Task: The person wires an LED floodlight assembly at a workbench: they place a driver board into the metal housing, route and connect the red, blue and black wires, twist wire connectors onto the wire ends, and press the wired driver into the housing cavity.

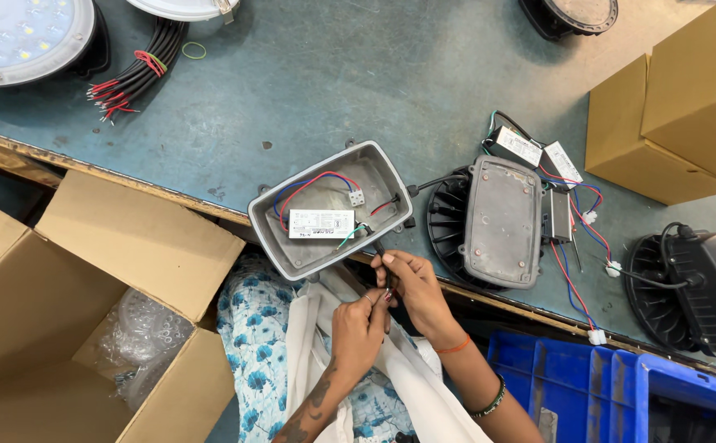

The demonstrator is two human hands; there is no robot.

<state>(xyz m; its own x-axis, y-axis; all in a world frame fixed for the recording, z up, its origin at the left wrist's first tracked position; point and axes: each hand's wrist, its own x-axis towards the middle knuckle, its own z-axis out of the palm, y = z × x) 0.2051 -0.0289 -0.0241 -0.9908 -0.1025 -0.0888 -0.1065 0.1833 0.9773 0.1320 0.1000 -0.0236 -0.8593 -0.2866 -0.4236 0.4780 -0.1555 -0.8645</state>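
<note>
An open grey metal housing [325, 212] sits tilted at the table's near edge. Inside it are a white driver module [320, 223], a small white connector and red, blue and green wires. A thin black cable [377, 245] comes out of the housing's lower right corner. My right hand [414, 287] pinches that cable just below the housing. My left hand [358, 326] is closed right beside it, gripping the cable's end, where a red wire tip shows between the fingers.
A closed grey housing on a black finned lamp body [497, 221] lies to the right with loose drivers and wires [567, 197]. Another black lamp [702, 287], cardboard boxes [678, 115], an open carton [87, 312], a blue crate [588, 385], a black cable bundle [141, 74] and round lamps [22, 33] surround it.
</note>
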